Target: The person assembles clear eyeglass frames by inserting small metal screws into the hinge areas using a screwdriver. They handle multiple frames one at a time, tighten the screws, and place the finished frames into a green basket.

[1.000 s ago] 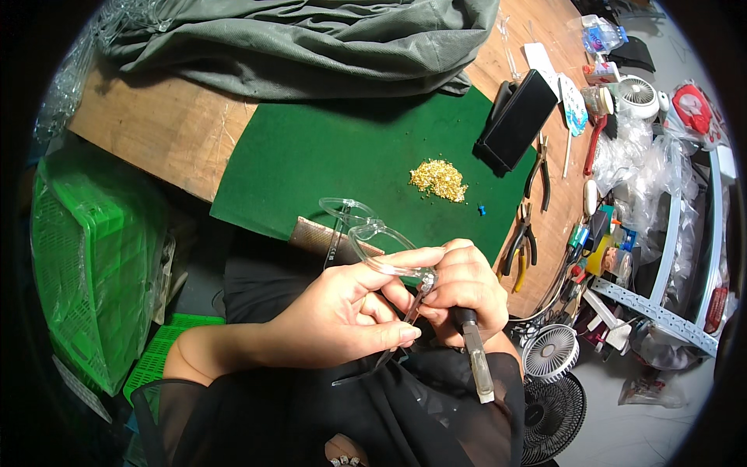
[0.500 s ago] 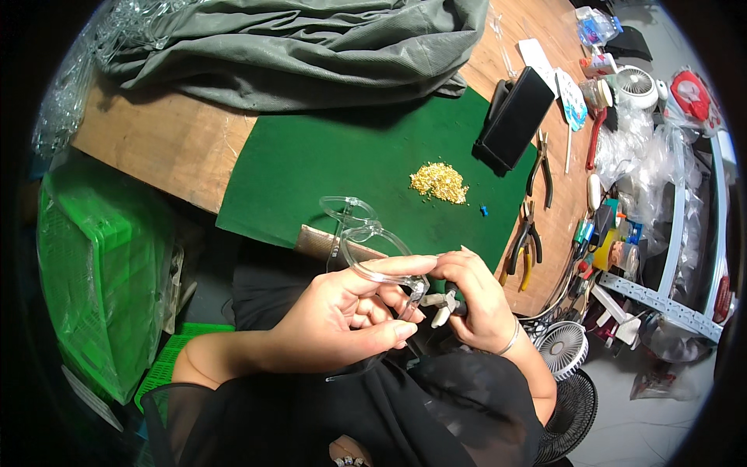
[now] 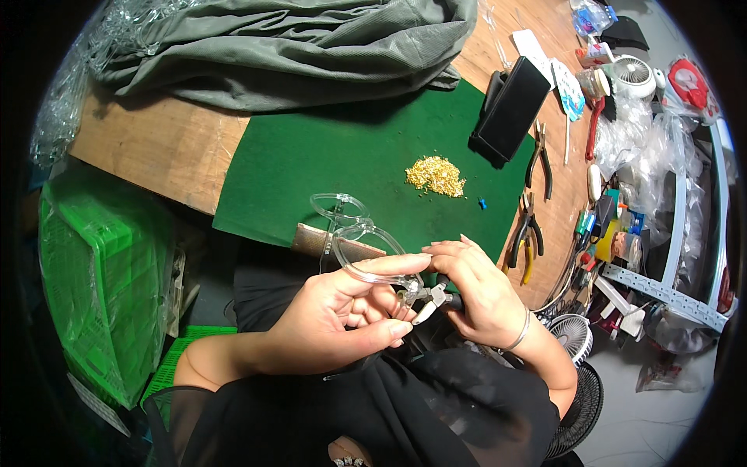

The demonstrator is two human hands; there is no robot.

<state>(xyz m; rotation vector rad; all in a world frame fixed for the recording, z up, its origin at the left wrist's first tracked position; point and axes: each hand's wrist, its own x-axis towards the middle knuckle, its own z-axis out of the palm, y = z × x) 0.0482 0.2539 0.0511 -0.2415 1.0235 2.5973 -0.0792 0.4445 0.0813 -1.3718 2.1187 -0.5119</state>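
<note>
My left hand (image 3: pixel 331 315) is closed on a clear plastic eyeglass frame (image 3: pixel 360 228), gripping it by the hinge end of one side. The lens rims stick up and away over the edge of the green mat. My right hand (image 3: pixel 478 300) is wrapped round black-handled pliers (image 3: pixel 438 299). Their metal jaws are at the frame's hinge corner, beside my left fingertips; whether a small part is between them I cannot make out. On the mat ahead lies a heap of small gold-coloured metal pieces (image 3: pixel 436 177), with a tiny blue piece (image 3: pixel 482 204) near it.
A green mat (image 3: pixel 296 156) covers part of the wooden table (image 3: pixel 148 148). Grey cloth (image 3: pixel 296 54) is heaped at the back. A black phone-like device (image 3: pixel 511 109) leans at the right, near two pairs of pliers (image 3: pixel 527 233). A green crate (image 3: pixel 109 265) stands left, and a small fan (image 3: pixel 572 338) right.
The pliers' jaws have moved left and up against the frame's hinge corner. My right hand has turned slightly. The whole view has shifted a little.
</note>
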